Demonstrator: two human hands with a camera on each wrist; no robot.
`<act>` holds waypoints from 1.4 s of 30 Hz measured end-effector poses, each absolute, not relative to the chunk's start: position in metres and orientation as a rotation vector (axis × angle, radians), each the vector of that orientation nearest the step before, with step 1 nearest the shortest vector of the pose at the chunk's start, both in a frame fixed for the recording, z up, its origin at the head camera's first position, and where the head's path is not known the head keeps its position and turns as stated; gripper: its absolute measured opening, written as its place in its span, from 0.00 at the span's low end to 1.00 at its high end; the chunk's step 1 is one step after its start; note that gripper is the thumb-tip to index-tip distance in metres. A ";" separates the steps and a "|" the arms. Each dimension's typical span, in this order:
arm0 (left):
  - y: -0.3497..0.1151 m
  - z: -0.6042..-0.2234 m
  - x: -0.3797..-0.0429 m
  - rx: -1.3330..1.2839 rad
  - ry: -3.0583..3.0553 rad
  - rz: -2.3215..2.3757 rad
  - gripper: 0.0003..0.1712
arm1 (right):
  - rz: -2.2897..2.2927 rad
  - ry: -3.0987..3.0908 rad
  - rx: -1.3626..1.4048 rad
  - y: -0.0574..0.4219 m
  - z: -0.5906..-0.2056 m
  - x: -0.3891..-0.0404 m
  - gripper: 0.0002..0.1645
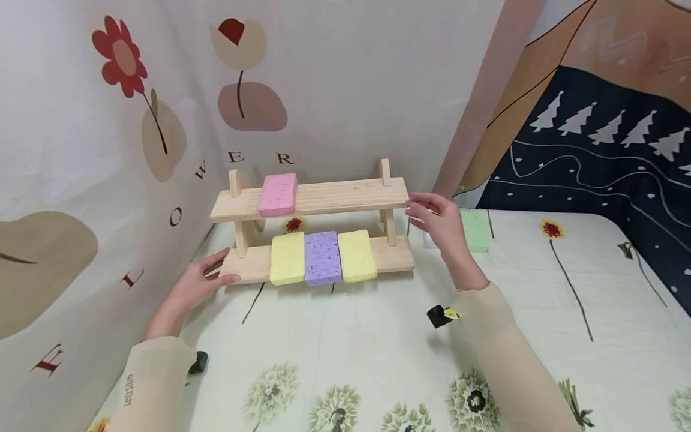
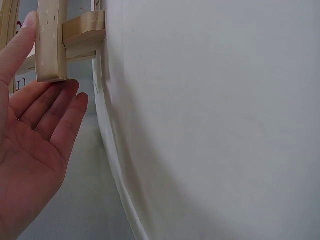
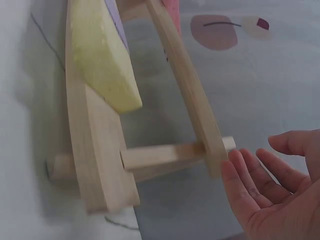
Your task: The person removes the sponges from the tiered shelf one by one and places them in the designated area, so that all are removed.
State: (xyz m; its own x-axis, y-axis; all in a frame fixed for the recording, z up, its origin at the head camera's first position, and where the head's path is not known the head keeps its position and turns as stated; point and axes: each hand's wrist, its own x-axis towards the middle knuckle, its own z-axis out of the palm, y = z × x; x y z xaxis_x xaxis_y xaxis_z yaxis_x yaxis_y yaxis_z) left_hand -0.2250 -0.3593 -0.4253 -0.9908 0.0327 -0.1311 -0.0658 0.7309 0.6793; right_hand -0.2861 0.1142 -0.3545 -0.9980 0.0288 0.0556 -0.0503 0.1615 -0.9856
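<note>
A two-tier wooden shelf (image 1: 335,197) stands on the cloth-covered table. On its upper board lies a pink sponge (image 1: 278,195). Side by side on the lower board lean a yellow sponge (image 1: 288,258), a purple sponge (image 1: 323,258) and a second yellow sponge (image 1: 357,256). My left hand (image 1: 195,285) touches the left end of the lower board, thumb at the front edge and fairly straight fingers by the end. With its fingertips, my right hand (image 3: 272,192) touches the right end of the upper board; the thumb stands apart from it in the right wrist view.
A green sponge (image 1: 475,231) lies on the table behind the right wrist, partly hidden by it. Printed cloth walls (image 1: 345,78) rise behind and to the left of the shelf. Black wrist-worn pieces (image 1: 441,316) stick out beside both sleeves.
</note>
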 end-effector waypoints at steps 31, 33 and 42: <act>-0.360 -0.423 -0.226 -0.017 2.816 1.080 0.52 | 2.402 -2.205 0.410 -0.024 -0.347 -0.303 0.24; -0.360 -0.422 -0.226 -0.018 2.817 1.078 0.52 | 2.395 -2.222 0.446 -0.031 -0.347 -0.303 0.25; -0.361 -0.424 -0.226 0.022 2.836 1.062 0.50 | 2.342 -2.320 0.358 -0.061 -0.353 -0.307 0.33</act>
